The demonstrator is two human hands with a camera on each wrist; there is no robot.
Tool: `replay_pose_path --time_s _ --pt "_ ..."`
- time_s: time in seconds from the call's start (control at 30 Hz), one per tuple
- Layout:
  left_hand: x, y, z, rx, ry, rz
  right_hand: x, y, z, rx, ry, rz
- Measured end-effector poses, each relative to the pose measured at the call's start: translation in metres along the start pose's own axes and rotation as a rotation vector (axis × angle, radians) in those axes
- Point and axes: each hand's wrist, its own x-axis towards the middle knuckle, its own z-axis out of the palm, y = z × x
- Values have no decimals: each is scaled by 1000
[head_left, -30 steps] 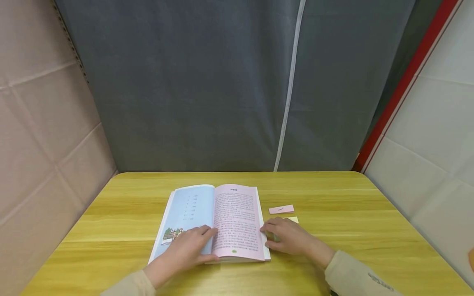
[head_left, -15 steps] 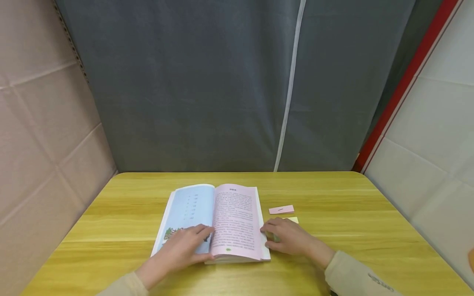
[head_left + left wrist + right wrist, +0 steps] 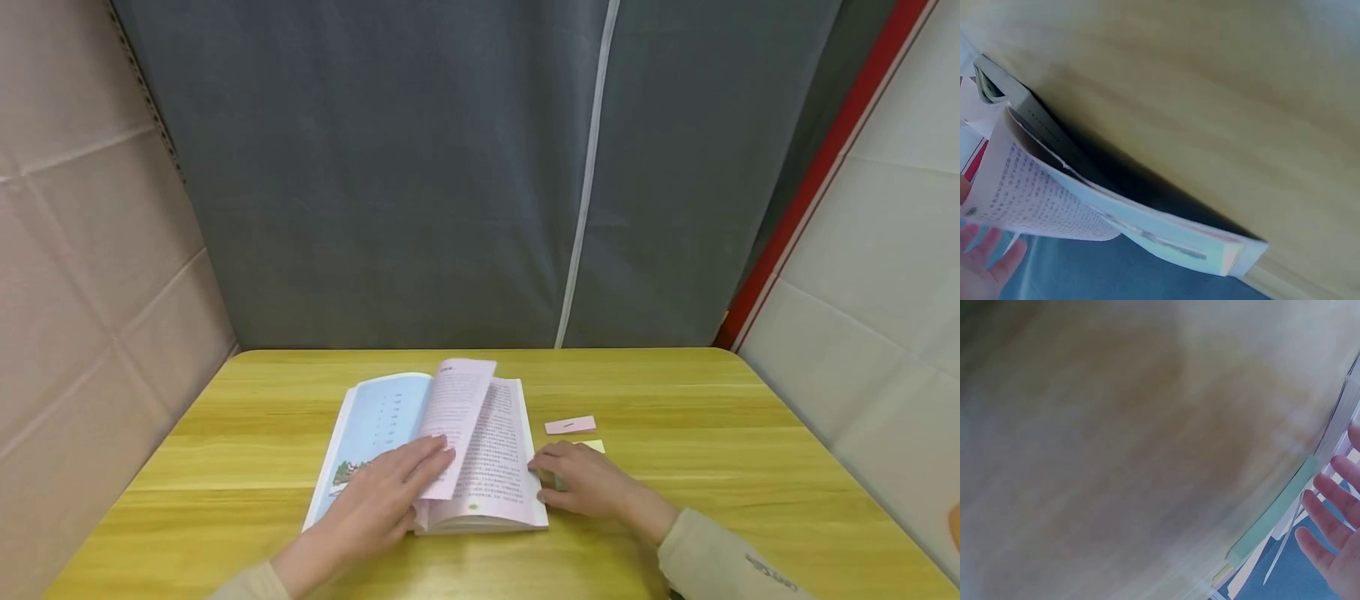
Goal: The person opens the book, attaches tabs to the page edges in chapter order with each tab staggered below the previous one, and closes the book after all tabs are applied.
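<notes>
An open book (image 3: 501, 454) lies on the wooden table, with a pale blue page on the left and a pink text page on the right. One pink page (image 3: 459, 396) stands raised and curls leftward over the middle. My left hand (image 3: 382, 496) holds this page near its lower part; the fingers cover its front, and in the left wrist view the page passes between thumb and fingers. At the book's right edge rests my right hand (image 3: 585, 479), fingers extended. A green paper strip (image 3: 1272, 515) lies close to these fingers, mostly hidden in the head view.
Right of the book lie a pink paper slip (image 3: 570, 425) with a dark mark and a yellow slip (image 3: 595, 446) partly under the right hand. A grey curtain (image 3: 405, 183) hangs behind the table (image 3: 675, 400), with pale cloth walls on both sides.
The left hand has lifted a pink page from the right side and swung it leftward, baring another pink text page. The right hand has stayed in place.
</notes>
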Motion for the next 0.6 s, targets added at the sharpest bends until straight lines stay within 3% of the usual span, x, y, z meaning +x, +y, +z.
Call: replay_pose_path --time_s 0.27,0.6 --pt "0 -6 -2 187 -96 26 1 -1 -1 7 -13 12" --pt "-5 -11 4 305 -173 -10 1 -1 0 3 -9 11"
